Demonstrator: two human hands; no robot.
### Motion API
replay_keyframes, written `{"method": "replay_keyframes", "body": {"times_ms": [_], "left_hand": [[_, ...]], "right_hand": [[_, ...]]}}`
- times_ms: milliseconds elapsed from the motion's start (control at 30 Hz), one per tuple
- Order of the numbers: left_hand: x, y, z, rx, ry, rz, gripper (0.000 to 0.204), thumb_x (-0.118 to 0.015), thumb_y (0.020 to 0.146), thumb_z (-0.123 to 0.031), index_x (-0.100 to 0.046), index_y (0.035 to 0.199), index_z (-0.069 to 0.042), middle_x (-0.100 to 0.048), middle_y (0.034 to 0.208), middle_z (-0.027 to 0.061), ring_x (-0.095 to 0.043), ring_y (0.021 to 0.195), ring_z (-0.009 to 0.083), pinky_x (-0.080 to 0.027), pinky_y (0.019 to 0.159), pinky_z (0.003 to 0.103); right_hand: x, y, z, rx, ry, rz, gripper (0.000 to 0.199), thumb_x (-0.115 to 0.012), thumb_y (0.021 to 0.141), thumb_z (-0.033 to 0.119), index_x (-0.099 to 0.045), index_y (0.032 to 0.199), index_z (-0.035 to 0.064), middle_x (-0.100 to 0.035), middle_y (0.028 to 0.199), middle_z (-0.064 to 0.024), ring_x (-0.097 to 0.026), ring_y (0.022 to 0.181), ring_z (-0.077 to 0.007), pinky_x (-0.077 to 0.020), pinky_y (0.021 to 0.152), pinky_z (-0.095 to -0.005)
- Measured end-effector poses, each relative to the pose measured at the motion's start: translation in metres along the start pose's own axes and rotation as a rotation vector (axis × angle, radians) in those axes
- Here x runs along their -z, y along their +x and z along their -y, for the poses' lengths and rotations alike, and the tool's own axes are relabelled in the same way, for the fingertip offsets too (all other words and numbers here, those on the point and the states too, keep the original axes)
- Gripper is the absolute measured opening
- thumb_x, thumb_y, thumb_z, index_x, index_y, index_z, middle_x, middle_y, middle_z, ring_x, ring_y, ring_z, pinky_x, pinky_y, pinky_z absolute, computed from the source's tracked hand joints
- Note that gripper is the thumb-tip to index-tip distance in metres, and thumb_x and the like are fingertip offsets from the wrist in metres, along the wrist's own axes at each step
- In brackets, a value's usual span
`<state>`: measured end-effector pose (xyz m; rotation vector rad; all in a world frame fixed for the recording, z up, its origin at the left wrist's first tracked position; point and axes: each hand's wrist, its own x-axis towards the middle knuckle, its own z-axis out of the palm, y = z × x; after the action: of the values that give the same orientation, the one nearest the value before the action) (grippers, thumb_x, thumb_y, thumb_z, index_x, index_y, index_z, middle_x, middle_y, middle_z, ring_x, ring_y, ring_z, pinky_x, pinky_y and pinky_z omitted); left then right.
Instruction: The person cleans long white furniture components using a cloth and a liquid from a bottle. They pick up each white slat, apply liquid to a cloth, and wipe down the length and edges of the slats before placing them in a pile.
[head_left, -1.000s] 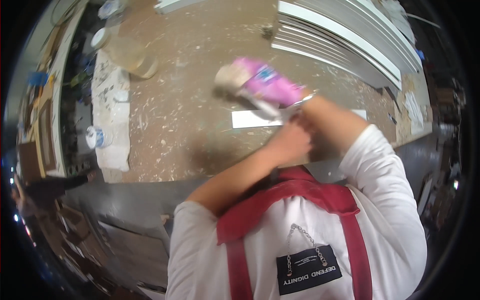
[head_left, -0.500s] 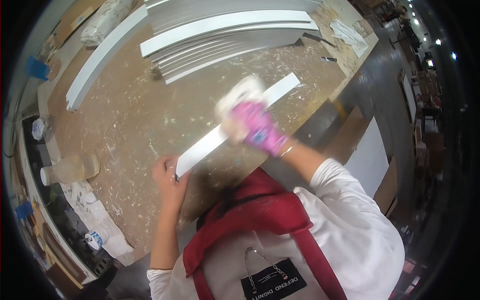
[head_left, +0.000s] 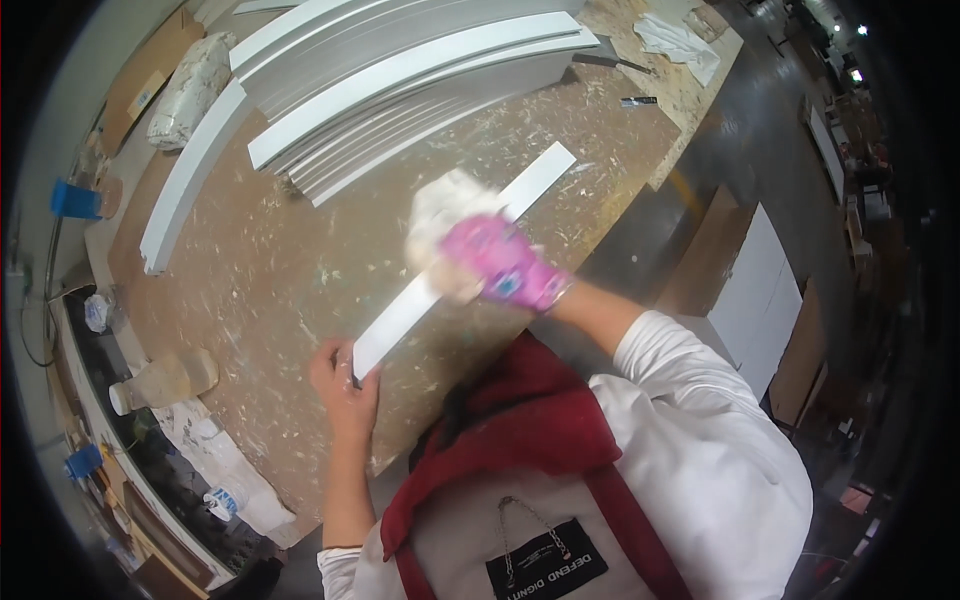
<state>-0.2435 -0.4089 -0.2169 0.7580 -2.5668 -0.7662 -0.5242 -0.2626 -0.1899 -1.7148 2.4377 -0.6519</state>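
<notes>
A narrow white strip [head_left: 540, 181] lies slantwise over the brown work table [head_left: 300, 300]. My bare left hand [head_left: 347, 378] grips its near end, with thumb and fingers on either side. My right hand [head_left: 505, 265], in a pink patterned glove, is closed on a bunched white rag [head_left: 440, 205]. The rag rests across the middle of the strip and hides that part of it. Motion smears the rag and the glove slightly.
Beyond the strip lies a stack of white slats [head_left: 420, 90], with one long white piece [head_left: 190, 170] at its left. A translucent bottle [head_left: 170, 380] lies at the left edge, near a small white tub [head_left: 222, 502]. Cardboard and a white panel [head_left: 755, 300] stand at the right.
The rag and my right hand have slid a little toward my left hand along the strip. The whole view has shifted and turned slightly. My left hand keeps its grip.
</notes>
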Motion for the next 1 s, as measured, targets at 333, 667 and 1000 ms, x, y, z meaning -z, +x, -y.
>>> {"method": "replay_keyframes", "body": {"times_ms": [333,667,1000], "left_hand": [[0.015,0.006,-0.027,0.221,-0.142,0.072,0.045,-0.072,0.075,-0.007,-0.055,0.117,-0.003,-0.053,0.119,0.0151,-0.052,0.107,0.0297,-0.043,0.089,0.038],[-0.008,-0.022,0.02,0.271,-0.287,-0.065,0.031,-0.066,0.079,-0.012,-0.062,0.108,-0.002,-0.062,0.102,0.0133,-0.059,0.096,0.0305,-0.045,0.087,0.037],[-0.027,0.01,-0.016,-0.037,-0.207,-0.08,0.022,-0.073,0.072,-0.006,-0.066,0.093,-0.005,-0.059,0.087,0.0117,-0.056,0.081,0.0273,-0.044,0.07,0.037]], "right_hand": [[0.092,-0.016,-0.092,-0.181,0.368,-0.4,0.029,-0.052,0.087,0.014,-0.058,0.112,0.0022,-0.062,0.111,-0.0127,-0.061,0.098,-0.0226,-0.0488,0.083,-0.0318],[-0.031,0.01,0.1,0.473,0.832,-0.031,0.034,-0.061,0.082,0.021,-0.06,0.113,0.0058,-0.06,0.113,-0.0087,-0.055,0.109,-0.022,-0.0456,0.093,-0.0347],[0.044,-0.005,-0.036,0.211,-0.571,-0.073,0.029,-0.059,0.077,0.016,-0.059,0.106,0.0089,-0.059,0.097,-0.0097,-0.056,0.089,-0.0238,-0.0456,0.076,-0.0367]]}}
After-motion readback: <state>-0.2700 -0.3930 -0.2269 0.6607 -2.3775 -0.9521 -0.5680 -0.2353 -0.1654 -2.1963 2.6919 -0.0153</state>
